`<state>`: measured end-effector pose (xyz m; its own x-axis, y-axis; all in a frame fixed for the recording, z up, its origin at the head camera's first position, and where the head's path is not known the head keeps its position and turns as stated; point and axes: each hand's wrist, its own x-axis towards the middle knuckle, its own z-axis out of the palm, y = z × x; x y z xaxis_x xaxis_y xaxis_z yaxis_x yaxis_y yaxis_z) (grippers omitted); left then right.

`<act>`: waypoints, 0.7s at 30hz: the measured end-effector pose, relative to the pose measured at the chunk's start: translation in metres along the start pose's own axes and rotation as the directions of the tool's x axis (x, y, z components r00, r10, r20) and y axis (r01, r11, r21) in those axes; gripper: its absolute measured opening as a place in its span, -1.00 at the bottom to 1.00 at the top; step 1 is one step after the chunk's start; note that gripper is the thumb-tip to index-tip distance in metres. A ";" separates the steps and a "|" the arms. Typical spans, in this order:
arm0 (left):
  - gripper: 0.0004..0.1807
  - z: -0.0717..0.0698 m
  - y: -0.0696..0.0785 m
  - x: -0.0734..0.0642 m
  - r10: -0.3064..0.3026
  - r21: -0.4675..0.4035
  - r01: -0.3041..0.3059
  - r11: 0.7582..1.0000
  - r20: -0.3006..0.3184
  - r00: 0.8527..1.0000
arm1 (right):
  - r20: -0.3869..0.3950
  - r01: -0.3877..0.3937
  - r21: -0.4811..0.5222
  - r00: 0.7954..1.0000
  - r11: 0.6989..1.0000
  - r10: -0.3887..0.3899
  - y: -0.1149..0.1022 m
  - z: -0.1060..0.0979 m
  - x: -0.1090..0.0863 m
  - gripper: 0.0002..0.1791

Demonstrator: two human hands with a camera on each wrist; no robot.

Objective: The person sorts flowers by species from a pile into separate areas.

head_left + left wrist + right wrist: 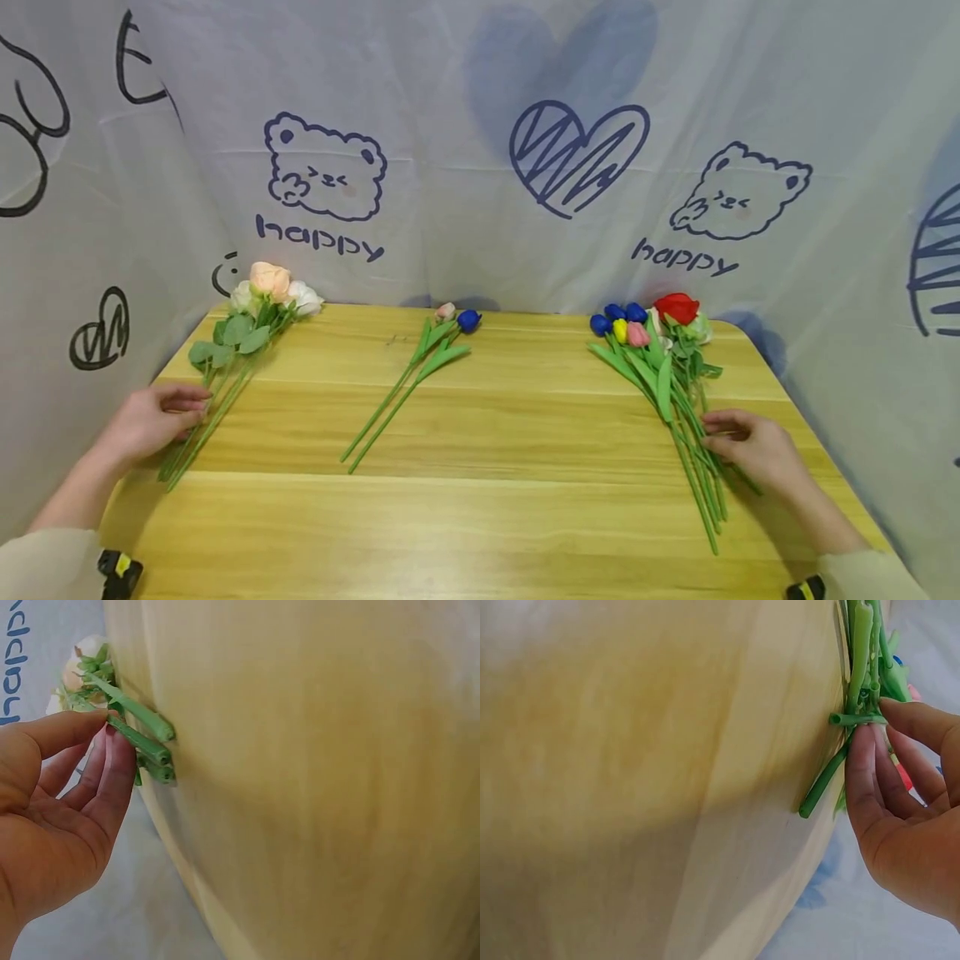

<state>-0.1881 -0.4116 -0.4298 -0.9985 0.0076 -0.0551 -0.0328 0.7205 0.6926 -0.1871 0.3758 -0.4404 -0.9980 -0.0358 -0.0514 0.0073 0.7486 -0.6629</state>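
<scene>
- Head view, with the clock read from the middle of the table [465, 533]: cream sleeves [52, 567] enter at eight and four o'clock, black-and-yellow devices [120, 575] beside them.
- Nine o'clock: the left hand [157, 421] pinches a green stem of the pale bouquet [238, 328], thumb and fingertips meeting on it.
- Three o'clock: the right hand [757, 454] pinches a stem of the mixed bouquet [664, 387] likewise.
- Between the bouquets lie two tulips [442, 362], stem ends towards nine, pink and blue heads near twelve, well apart from both hands.
- Ten o'clock: the pale bouquet's peach bloom [270, 282] among whitish ones.
- Two o'clock: the mixed bouquet's red bloom [677, 308], beside blue, yellow and pink tulip heads.
- Farthest, beyond twelve: pale cloth [450, 208] printed with bears, hearts and "happy".
</scene>
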 end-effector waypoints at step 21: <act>-0.62 0.007 0.001 0.001 -0.011 0.034 0.011 0.999 0.002 1.000 | -0.073 0.050 -0.077 0.996 0.996 -0.056 -0.016 0.010 0.019 -0.57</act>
<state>-0.1890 -0.4062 -0.4339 -0.9979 0.0006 -0.0642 -0.0425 0.7438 0.6670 -0.2050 0.3564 -0.4385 -0.9988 -0.0288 0.0403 -0.0474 0.7948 -0.6050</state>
